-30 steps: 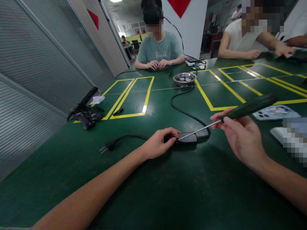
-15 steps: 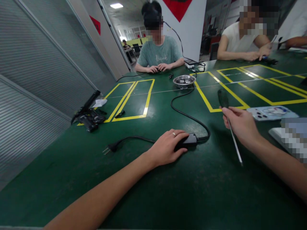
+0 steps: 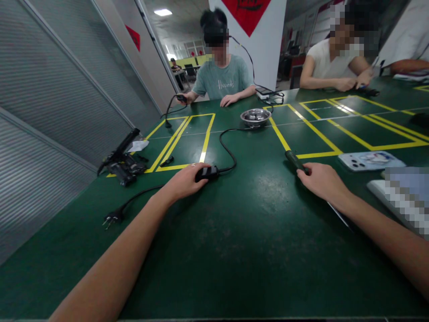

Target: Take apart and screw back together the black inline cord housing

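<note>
My left hand (image 3: 184,180) is closed around a black power adapter (image 3: 208,173) lying on the green table (image 3: 234,250). From the adapter a black cord (image 3: 232,154) curves back toward a steel bowl (image 3: 255,117) with small things in it. On the other side, a cord passes behind my left wrist to a plug (image 3: 113,218) with bare metal prongs. My right hand (image 3: 321,181) grips a screwdriver (image 3: 293,161) by its dark green handle. Its handle end points away from me, and the thin metal shaft runs back under my wrist, partly hidden.
Black tool-like items (image 3: 122,163) lie at the left edge beside white paper (image 3: 138,146). A small black piece (image 3: 166,161) rests near yellow tape. To the right are a phone (image 3: 371,160) and a pale blurred object (image 3: 385,197). Across the table, a person (image 3: 225,76) holds a black corded item.
My left hand has slid the adapter left and away from me, with the plug shifting left. My right hand moved slightly left, tipping the screwdriver flatter. The person opposite lifted a corded item.
</note>
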Demonstrator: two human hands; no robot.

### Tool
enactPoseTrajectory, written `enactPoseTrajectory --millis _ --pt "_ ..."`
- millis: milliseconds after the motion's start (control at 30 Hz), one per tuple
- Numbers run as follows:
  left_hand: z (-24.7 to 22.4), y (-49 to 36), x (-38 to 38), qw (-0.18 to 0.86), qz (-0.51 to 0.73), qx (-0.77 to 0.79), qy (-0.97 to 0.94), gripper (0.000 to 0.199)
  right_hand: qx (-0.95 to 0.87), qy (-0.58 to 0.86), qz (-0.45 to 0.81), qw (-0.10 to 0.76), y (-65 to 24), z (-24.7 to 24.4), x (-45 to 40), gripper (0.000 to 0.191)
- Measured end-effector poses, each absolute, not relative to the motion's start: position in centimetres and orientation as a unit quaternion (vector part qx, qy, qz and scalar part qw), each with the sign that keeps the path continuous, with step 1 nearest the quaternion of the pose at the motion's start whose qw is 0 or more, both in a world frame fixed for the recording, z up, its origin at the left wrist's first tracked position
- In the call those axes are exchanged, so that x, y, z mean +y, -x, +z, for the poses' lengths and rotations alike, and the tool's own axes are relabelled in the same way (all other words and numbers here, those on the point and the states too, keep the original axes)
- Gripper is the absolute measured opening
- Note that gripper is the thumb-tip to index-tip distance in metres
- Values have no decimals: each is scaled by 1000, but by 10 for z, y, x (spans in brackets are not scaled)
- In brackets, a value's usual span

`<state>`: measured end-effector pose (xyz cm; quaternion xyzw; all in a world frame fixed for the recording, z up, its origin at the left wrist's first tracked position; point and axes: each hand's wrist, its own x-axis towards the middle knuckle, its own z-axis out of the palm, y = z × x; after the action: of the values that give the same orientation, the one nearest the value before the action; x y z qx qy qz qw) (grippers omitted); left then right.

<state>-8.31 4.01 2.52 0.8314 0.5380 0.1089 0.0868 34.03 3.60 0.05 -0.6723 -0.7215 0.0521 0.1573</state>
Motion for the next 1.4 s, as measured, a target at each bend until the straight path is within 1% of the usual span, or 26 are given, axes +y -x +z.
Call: enactPoseTrajectory --millis 133,367,433,533,567,633,700,733,767,867,900,967,1067,1167,1267,1333,1400 --pt "22 80 41 78 142 541 -826 43 -731 672 18 115 -343 -6 40 40" --pt "26 83 43 75 192 536 -819 42 -731 674 3 109 -340 -3 35 44" --pt "29 78 40 67 213 539 -812 42 -722 678 -25 132 -337 2 31 50" --pt "34 52 24 68 224 518 -822 44 -712 660 -69 229 -324 14 20 51" --pt "35 40 15 75 216 502 -834 45 -724 634 -53 266 -318 19 15 49" --pt "36 14 -5 97 194 463 -860 44 -774 549 49 311 -302 27 3 44" --pt "36 -10 -25 136 182 415 -881 42 -818 454 187 300 -285 31 -12 49" --pt "35 -19 -32 153 181 394 -888 41 -831 415 240 283 -277 32 -19 53" --pt "33 -26 -38 164 187 378 -892 41 -838 386 279 265 -270 31 -25 53" --pt "29 -35 -46 185 199 358 -893 38 -825 363 357 246 -258 27 -37 38" --pt "28 -36 -46 185 201 358 -893 38 -809 369 386 246 -257 26 -37 37" --pt "26 -37 -46 175 201 363 -893 38 -763 378 463 246 -258 22 -36 41" --pt "24 -37 -44 141 198 364 -899 38 -665 377 589 261 -262 18 -28 44" --pt "25 -28 -36 76 191 361 -910 44 -551 374 666 336 -270 14 -18 41" --pt "29 -1 -14 -26 157 424 -892 44 -457 364 699 412 -282 12 -6 42" --pt "30 24 4 -85 111 499 -855 44 -424 362 704 439 -291 12 2 43" --pt "29 51 21 -126 62 576 -805 51 -412 366 699 456 -298 12 10 38"
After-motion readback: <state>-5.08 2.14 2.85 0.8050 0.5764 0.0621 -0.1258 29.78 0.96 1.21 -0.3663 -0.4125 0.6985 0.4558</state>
